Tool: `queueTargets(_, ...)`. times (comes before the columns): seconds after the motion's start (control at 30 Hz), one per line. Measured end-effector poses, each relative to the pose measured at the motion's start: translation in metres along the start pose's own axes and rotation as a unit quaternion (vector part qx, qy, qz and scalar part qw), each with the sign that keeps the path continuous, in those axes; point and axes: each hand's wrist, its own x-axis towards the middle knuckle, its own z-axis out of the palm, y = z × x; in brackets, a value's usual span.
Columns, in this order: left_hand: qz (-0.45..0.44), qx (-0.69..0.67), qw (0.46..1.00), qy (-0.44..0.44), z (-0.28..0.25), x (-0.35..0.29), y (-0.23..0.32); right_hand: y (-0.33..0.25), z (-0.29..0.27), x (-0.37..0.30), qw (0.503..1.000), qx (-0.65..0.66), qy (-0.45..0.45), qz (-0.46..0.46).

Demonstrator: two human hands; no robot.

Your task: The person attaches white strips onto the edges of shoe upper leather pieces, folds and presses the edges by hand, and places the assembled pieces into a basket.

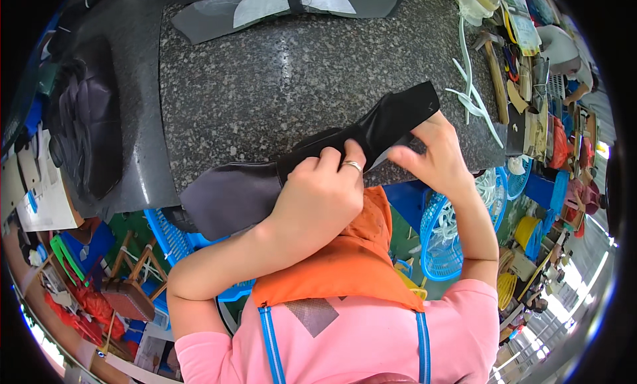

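A long piece of soft black material (398, 115) lies slantwise over the near edge of the stone slab, with a smooth dark grey leather-like part (232, 195) at its left end. My left hand (322, 195), wearing a ring, presses on its middle with the fingers curled over it. At the right end, my right hand (441, 155) grips the lower edge. Its fingers go partly behind the material, and its thumb points left, below the edge. What lies beneath the folds is hidden.
The speckled stone slab (232, 99) carries a grey curved piece (219, 19) at its far side. Pale strips (470, 95) and a hammer (494, 72) lie at right. Dark leather pieces (89, 119) are stacked left. A blue basket (438, 241) hangs below; another person (564, 52) is far right.
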Motion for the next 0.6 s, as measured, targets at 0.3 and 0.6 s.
queueTargets(0.3, 0.065, 0.012, 0.989, -0.131, -0.001, 0.037, 0.000, 0.000, 0.015, 0.004, 0.991, -0.017, 0.103, 0.089)
queueTargets(0.6, 0.005, -0.006, 0.987, -0.159, -0.008, 0.032, 0.013, -0.010, 0.027, -0.008, 0.972, -0.192, 0.123, -0.057)
